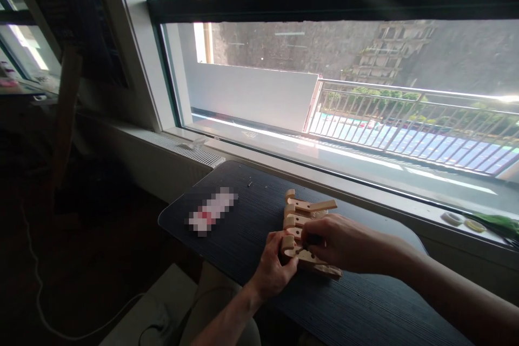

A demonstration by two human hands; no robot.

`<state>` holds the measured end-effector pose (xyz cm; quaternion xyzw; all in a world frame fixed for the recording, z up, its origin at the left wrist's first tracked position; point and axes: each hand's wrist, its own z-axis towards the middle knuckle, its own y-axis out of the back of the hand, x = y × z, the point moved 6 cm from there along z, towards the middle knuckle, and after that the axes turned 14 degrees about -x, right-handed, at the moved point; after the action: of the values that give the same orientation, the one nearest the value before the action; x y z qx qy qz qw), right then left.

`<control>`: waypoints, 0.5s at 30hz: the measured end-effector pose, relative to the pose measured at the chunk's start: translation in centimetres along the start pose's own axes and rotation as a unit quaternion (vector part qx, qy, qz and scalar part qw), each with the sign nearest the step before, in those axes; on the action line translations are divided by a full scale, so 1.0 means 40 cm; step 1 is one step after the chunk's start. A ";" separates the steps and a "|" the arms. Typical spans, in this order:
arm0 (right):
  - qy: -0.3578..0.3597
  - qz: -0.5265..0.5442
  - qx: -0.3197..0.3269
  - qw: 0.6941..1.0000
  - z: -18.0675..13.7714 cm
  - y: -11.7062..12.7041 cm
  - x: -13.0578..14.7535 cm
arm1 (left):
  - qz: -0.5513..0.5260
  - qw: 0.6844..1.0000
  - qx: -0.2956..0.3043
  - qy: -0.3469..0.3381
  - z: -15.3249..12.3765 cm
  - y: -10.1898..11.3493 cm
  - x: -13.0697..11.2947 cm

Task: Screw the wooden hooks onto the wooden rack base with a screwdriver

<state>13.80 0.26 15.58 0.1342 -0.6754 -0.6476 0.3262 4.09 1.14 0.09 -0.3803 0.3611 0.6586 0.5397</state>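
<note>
Nearest, left hand (273, 267) cupped, fingers and thumb closed round the near end of the wooden hooks (308, 206), bracing them on the worktop (251, 227). Just beyond, right hand (344, 243) reaching in from the right, fingers drawn together and pinching a small dark object (314, 239) against the middle of the row; too small to name, possibly a driver tip. Hooks lying side by side on the dark worktop, near its middle, stems pointing right.

Judged from this: a fastening or adjusting step on one hook, with one hand steadying and the other working. Called for next: a firm brace on the near end, and the dark object kept square to the wood so it cannot slip.

Further left on the worktop, a blurred pack (211, 211), well apart from the hands; past it, a tiny screw-like speck (249, 184). Beyond, the window sill with tape rolls (452, 218) at far right, then a balcony railing (405, 119) outside.
</note>
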 end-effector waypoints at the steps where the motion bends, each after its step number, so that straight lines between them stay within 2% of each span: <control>1: -0.002 -0.007 0.009 1.000 0.005 0.003 -0.004 | 0.001 1.000 0.000 0.001 0.001 0.000 -0.001; 9: 0.003 -0.100 0.019 0.995 0.046 0.002 -0.048 | -0.002 1.000 0.009 0.018 0.006 -0.002 -0.005; 13: 0.026 -0.140 0.062 0.988 0.060 0.003 -0.035 | -0.008 0.999 0.013 0.030 0.005 -0.007 0.004; 15: 0.040 -0.129 0.063 0.989 0.066 0.007 -0.021 | -0.005 0.999 0.012 0.030 0.005 -0.009 0.007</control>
<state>12.88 2.90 15.77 0.2663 -0.6781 -0.6347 0.2577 4.38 1.49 -0.11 -0.3951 0.3827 0.6399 0.5367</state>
